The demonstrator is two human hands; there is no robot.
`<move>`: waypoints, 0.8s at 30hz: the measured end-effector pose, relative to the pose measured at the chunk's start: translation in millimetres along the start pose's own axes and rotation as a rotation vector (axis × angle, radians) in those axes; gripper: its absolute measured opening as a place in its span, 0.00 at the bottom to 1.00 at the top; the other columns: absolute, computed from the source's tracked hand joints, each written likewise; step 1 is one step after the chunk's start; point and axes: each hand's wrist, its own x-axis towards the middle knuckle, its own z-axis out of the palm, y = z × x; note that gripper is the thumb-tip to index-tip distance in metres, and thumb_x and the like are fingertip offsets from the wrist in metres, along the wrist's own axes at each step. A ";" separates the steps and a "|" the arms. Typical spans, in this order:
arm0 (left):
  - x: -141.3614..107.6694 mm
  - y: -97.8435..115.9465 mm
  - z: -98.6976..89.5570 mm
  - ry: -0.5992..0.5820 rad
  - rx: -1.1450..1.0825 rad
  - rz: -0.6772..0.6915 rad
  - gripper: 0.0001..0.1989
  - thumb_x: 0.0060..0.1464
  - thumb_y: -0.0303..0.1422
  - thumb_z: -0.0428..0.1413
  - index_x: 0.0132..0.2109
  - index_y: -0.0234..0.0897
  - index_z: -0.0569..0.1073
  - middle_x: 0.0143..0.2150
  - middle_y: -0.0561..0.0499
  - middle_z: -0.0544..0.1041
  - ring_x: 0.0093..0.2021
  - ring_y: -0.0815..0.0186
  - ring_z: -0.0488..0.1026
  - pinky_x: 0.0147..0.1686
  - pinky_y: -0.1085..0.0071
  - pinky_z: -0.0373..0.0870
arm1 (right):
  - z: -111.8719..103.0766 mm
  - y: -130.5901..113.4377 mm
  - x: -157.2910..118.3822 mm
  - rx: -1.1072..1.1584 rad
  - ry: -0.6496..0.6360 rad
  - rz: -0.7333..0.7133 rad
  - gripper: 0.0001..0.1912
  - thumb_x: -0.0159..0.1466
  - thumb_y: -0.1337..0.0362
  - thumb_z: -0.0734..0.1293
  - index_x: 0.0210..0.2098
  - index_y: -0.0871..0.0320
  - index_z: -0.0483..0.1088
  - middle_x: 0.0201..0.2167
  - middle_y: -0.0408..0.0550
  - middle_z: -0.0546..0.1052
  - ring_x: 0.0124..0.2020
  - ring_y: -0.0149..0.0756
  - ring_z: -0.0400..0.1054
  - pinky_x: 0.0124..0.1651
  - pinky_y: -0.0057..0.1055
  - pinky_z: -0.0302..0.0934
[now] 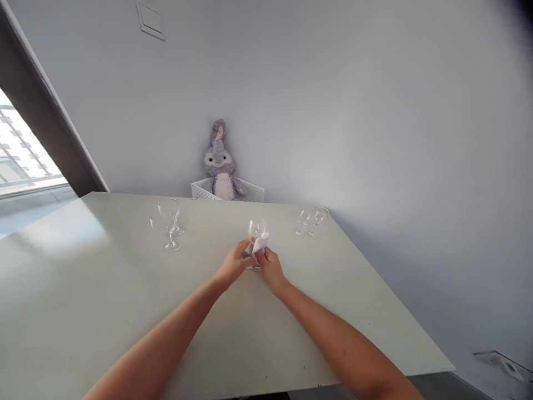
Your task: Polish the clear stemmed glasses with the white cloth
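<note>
A clear stemmed wine glass [257, 226] stands upright near the middle of the table. My left hand [236, 262] is at its left side, with fingers and thumb curled around the lower bowl and stem. From the right, my right hand [271, 269] pinches a folded white cloth or tissue [260, 243] and presses it against the front of the glass. The cloth and my fingers hide much of the bowl and the stem; part of the foot shows below them.
Two wine glasses [172, 244] stand to the left, and two more wine glasses [305, 216] to the right near the table's [250, 344] edge. Behind the far edge, a white perforated basket [254, 192] holds a plush rabbit [219, 161] against the wall.
</note>
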 end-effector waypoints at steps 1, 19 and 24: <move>1.1 2.6 -5.3 -0.004 -0.124 -0.040 0.27 0.46 0.34 0.54 0.55 0.44 0.63 0.55 0.47 0.66 0.51 0.55 0.64 0.48 0.61 0.61 | -2.6 -0.3 1.3 -0.099 -0.016 -0.018 0.12 0.59 0.56 0.59 0.31 0.60 0.65 0.25 0.43 0.68 0.27 0.31 0.60 0.31 0.27 0.54; -5.3 14.7 4.0 0.235 -0.570 0.121 0.28 0.43 0.35 0.61 0.52 0.42 0.60 0.54 0.44 0.65 0.46 0.60 0.70 0.44 0.63 0.69 | -14.0 -9.9 6.9 0.336 0.000 0.204 0.15 0.53 0.55 0.64 0.36 0.57 0.68 0.29 0.43 0.71 0.28 0.30 0.62 0.27 0.25 0.55; -17.2 23.4 17.9 0.195 -0.231 0.268 0.26 0.44 0.33 0.60 0.51 0.44 0.62 0.52 0.47 0.67 0.48 0.61 0.69 0.44 0.66 0.68 | -6.3 -9.4 5.3 0.587 0.011 0.378 0.06 0.51 0.64 0.65 0.26 0.61 0.68 0.22 0.44 0.70 0.23 0.30 0.62 0.26 0.26 0.55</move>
